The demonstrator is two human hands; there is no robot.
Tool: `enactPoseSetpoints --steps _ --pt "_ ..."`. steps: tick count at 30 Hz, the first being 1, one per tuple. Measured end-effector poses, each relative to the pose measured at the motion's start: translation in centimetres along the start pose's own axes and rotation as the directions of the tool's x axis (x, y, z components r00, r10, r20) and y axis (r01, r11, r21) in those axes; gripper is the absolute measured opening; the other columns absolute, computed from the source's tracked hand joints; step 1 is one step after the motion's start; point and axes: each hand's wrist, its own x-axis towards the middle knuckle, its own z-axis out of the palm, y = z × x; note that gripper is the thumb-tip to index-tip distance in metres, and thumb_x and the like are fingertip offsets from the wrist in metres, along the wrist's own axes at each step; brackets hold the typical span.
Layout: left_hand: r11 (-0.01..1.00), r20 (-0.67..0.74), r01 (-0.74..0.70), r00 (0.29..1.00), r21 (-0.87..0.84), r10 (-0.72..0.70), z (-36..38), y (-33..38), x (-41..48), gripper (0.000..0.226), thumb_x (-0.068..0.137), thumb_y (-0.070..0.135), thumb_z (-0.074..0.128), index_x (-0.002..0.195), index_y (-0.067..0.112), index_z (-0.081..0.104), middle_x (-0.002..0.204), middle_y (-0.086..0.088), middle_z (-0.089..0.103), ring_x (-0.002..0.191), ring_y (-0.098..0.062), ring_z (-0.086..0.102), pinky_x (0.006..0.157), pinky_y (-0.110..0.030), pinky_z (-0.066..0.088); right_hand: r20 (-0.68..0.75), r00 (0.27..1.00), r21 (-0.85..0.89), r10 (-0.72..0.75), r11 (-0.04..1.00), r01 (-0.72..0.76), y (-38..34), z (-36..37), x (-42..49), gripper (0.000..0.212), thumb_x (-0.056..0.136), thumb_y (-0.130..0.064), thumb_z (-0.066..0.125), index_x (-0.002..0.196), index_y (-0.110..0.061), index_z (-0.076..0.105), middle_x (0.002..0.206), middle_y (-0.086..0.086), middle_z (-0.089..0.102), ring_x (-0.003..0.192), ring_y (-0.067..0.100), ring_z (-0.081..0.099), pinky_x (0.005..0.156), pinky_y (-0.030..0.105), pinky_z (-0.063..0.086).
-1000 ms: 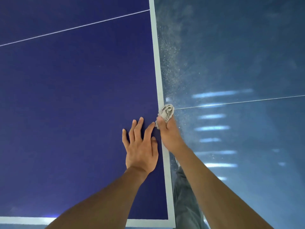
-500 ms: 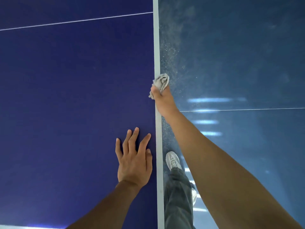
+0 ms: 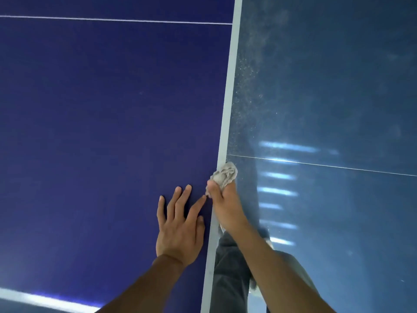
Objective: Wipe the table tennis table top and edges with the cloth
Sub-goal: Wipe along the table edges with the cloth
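Grey, creased fabric of your trouser leg (image 3: 228, 279) shows nearest, just right of the table's side, over a glossy blue-grey floor (image 3: 349, 222) that mirrors striped lights. A broad white band (image 3: 45, 300) crosses the near left corner of the matte, deep-blue table top (image 3: 90, 132).

Your left hand (image 3: 180, 231) lies flat on that blue surface, palm down, fingers straight and slightly fanned, holding nothing. Its forefinger tip reaches close to your right thumb. Just beside it, your right hand (image 3: 225, 208) sits at the table's right side, over the pale edge strip (image 3: 225, 123). Its fingers curl out of sight round a crumpled, beige-grey cloth (image 3: 224, 175), and the thumb presses the wad from the left. The cloth bulges beyond the fist as a wrinkled lump, lying against the edge strip.

Farther on, a thin white line (image 3: 112, 19) crosses the table top. Right of the strip, fine pale dust specks (image 3: 246, 86) scatter over the floor, and a thin tile joint (image 3: 327, 165) runs off to the right.
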Motion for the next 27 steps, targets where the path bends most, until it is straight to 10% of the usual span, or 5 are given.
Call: enactPoseSetpoints --steps 5,11,16,19,27 --pt "0.999 -0.022 0.024 0.999 -0.028 -0.024 0.2 -0.1 0.0 0.044 0.099 0.030 0.041 0.142 0.029 0.053 0.159 -0.010 0.041 0.150 -0.033 0.032 0.124 -0.060 0.015 -0.100 0.982 0.012 -0.163 0.986 0.165 -7.8 -2.4 12.7 0.015 0.109 -0.017 0.052 0.123 -0.023 0.054 0.104 -0.010 0.062 0.079 -0.016 0.062 0.077 0.003 0.045" --pt "0.994 -0.125 0.057 0.990 -0.097 -0.069 -0.9 -0.4 1.5 0.038 0.093 0.028 0.051 0.130 0.025 0.058 0.142 -0.007 0.053 0.131 -0.033 0.052 0.119 -0.056 0.029 -0.189 0.960 -0.056 -0.204 0.979 0.197 -12.4 -2.9 18.2 0.043 0.110 -0.013 0.049 0.151 -0.006 0.040 0.130 0.000 0.059 0.098 -0.004 0.064 0.096 0.026 0.054" --pt "0.955 -0.200 0.280 0.934 -0.101 -0.295 -3.3 -3.2 9.0 0.046 0.097 0.032 0.048 0.138 0.017 0.060 0.152 -0.016 0.046 0.142 -0.039 0.042 0.124 -0.058 0.018 -0.033 0.961 -0.253 -0.275 0.932 0.258 -7.3 -3.5 10.0 0.073 0.108 -0.004 0.047 0.166 -0.014 0.004 0.163 -0.005 0.031 0.122 -0.022 0.050 0.097 0.001 0.040" --pt "0.881 -0.093 0.458 0.878 -0.122 -0.469 -3.8 -4.5 14.0 0.052 0.102 0.034 0.048 0.153 0.024 0.045 0.166 -0.015 0.026 0.155 -0.036 0.020 0.126 -0.062 0.003 0.075 0.930 -0.413 -0.359 0.838 0.357 -6.2 -3.9 7.3 0.079 0.106 -0.003 0.050 0.162 -0.027 -0.001 0.174 -0.004 -0.001 0.155 -0.009 0.007 0.118 0.008 0.022" --pt "0.821 -0.094 0.562 0.816 -0.102 -0.570 -2.2 -4.8 15.8 0.057 0.098 0.046 0.034 0.151 0.029 0.041 0.165 -0.009 0.028 0.155 -0.032 0.021 0.125 -0.063 0.008 -0.014 0.893 -0.769 -0.451 0.575 0.278 -14.4 -2.4 18.6 0.063 0.113 -0.029 0.039 0.164 -0.003 0.014 0.173 0.021 -0.002 0.161 0.038 -0.004 0.130 0.049 0.012"
